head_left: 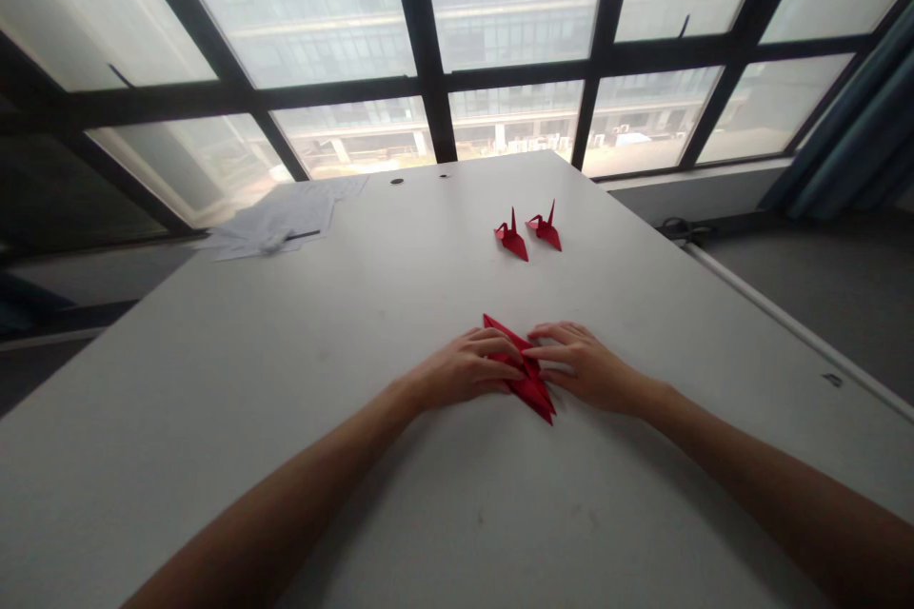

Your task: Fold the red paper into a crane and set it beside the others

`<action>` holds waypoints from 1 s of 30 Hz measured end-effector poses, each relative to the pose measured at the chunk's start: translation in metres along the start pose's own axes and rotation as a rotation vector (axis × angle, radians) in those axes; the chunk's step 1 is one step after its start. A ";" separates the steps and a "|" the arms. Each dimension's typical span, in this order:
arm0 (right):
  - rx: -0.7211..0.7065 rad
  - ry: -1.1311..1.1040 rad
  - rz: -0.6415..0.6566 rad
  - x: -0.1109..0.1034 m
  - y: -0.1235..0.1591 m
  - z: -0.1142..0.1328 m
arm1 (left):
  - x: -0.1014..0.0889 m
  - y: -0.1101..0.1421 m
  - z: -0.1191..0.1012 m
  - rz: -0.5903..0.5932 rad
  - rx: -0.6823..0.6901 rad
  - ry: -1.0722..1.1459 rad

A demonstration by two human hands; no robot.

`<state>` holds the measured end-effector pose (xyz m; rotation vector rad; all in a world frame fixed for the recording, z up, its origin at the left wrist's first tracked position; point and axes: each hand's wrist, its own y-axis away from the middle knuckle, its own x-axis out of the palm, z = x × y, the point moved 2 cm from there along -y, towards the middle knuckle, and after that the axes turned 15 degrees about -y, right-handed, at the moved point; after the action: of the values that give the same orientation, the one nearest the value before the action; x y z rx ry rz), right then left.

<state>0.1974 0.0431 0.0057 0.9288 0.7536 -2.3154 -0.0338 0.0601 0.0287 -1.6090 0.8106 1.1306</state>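
A piece of red origami paper (534,390), folded into a long pointed shape, lies slantwise on the white table between my hands. My left hand (467,367) rests over its left side, with bent fingers holding the paper down. From the other side, my right hand (586,369) has its fingertips at the right edge, gripping the fold near the middle. Fingers partly cover the centre of the paper, so the exact fold there is hidden. Beyond my hands stand two finished red paper cranes, a left crane (512,243) and a right crane (546,233), side by side.
Loose white paper sheets (275,217) spread over the table's far left, with a dark pen (303,235) on them. The white table (343,476) runs toward large windows. Past its right edge are a dark cable (684,229) and a blue curtain (843,138).
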 end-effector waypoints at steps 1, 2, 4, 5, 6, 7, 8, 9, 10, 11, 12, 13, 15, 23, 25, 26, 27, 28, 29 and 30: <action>-0.003 -0.005 -0.003 0.000 -0.001 0.000 | 0.000 0.000 0.000 -0.001 0.006 0.012; -0.002 -0.010 -0.015 0.000 -0.001 0.000 | 0.000 0.000 0.000 -0.001 0.009 0.027; 0.015 -0.009 -0.039 0.001 -0.003 -0.001 | 0.001 0.000 -0.001 -0.005 0.005 0.055; 0.023 0.000 -0.044 0.001 -0.004 -0.002 | 0.001 0.000 -0.001 -0.013 0.002 0.070; 0.027 0.013 -0.040 0.002 -0.005 -0.003 | 0.001 -0.001 -0.001 -0.020 0.000 0.085; 0.028 0.028 -0.030 0.003 -0.006 -0.004 | 0.001 -0.001 -0.001 -0.026 -0.002 0.100; 0.029 0.039 -0.018 0.004 -0.006 -0.005 | 0.001 -0.001 -0.001 -0.031 -0.005 0.114; 0.031 0.043 -0.012 0.004 -0.006 -0.005 | 0.000 -0.001 0.000 -0.035 -0.008 0.123; 0.034 0.043 -0.011 0.004 -0.006 -0.006 | 0.000 -0.001 0.000 -0.037 -0.010 0.126; 0.035 0.039 -0.014 0.004 -0.006 -0.006 | 0.000 0.000 0.001 -0.038 -0.013 0.121; 0.031 0.035 -0.017 0.004 -0.005 -0.006 | 0.000 0.001 0.002 -0.039 -0.021 0.108; 0.024 0.034 -0.020 0.003 -0.004 -0.005 | 0.000 0.002 0.004 -0.044 -0.033 0.087; 0.013 0.048 -0.032 0.000 -0.003 -0.002 | 0.002 0.005 0.008 -0.062 -0.098 0.038; 0.037 0.181 -0.141 -0.008 -0.002 0.010 | 0.011 0.012 0.015 -0.127 -0.798 0.037; 0.055 0.161 -0.148 -0.007 -0.003 0.010 | 0.009 0.009 0.009 -0.057 -0.833 0.051; 0.065 0.150 -0.155 -0.007 -0.003 0.010 | 0.008 0.007 0.005 -0.018 -0.830 0.061; 0.069 0.141 -0.163 -0.007 -0.004 0.009 | 0.006 0.005 0.002 0.017 -0.825 0.067; 0.067 0.135 -0.168 -0.007 -0.004 0.008 | 0.005 0.003 0.000 0.044 -0.821 0.067; 0.059 0.133 -0.167 -0.007 -0.004 0.007 | 0.005 0.002 -0.002 0.062 -0.820 0.063; 0.049 0.133 -0.162 -0.007 -0.004 0.006 | 0.005 0.001 -0.004 0.071 -0.820 0.055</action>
<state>0.1964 0.0442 0.0156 1.0892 0.8583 -2.4397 -0.0317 0.0563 0.0245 -2.2911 0.4464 1.5959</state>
